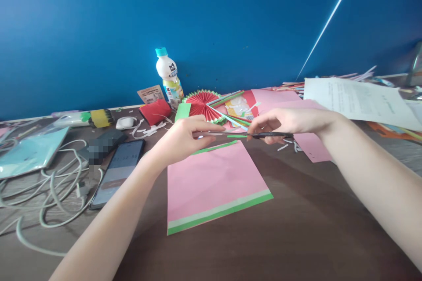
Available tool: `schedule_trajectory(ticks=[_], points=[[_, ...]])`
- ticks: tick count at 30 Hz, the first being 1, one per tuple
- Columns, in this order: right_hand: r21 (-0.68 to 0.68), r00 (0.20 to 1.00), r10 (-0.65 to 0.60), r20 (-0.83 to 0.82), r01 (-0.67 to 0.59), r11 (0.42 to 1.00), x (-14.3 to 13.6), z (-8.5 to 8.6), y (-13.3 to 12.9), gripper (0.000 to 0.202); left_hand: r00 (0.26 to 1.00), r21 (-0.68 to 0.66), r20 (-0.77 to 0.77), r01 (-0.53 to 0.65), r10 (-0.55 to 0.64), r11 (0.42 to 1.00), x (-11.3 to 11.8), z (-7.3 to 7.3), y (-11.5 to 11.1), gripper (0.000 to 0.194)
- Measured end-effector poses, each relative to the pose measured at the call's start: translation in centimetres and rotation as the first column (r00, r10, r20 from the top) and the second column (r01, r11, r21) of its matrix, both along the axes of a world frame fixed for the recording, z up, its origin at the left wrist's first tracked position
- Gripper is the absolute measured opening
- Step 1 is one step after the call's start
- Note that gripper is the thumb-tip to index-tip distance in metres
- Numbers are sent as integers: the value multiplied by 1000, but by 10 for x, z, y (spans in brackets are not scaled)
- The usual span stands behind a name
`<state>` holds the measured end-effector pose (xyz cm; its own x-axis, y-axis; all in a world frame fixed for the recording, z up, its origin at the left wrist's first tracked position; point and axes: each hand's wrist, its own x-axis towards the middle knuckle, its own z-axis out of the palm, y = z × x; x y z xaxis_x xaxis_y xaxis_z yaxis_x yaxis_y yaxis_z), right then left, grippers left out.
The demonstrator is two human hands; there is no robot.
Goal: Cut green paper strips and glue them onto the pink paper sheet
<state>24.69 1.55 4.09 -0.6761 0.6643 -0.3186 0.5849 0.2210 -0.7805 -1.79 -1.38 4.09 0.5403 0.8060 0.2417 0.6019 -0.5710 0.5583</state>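
My right hand (268,125) is closed around the black handles of a pair of scissors (275,135), seen nearly edge-on and pointing left. Across from it, my left hand (189,138) pinches a thin piece of paper (219,133) between thumb and fingers. The paper also shows edge-on, its right end by the scissors, and a bit of green shows along it. How far the blades overlap it cannot be made out. Below both hands a pink sheet (217,180) lies flat on the table, with green strips along its near and far edges.
Behind my hands are a red pleated paper rosette (201,103), a drink bottle (169,77) and a red packet (154,112). A phone (117,175), white cables (54,193) and an earbud case (125,123) lie left. Pink paper (311,147) and a printed sheet (352,101) are right.
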Motion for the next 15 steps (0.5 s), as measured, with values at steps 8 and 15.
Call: schedule_trajectory(ticks=[8,15], points=[[-38,1000,14,15,-14,999,-1,1,1,35,999,20,-34,9,-9,1000,-1,-2,2,28],[-65,1000,18,15,-17,998,5,-1,3,33,999,-3,-45,5,-5,1000,-1,0,1,30]])
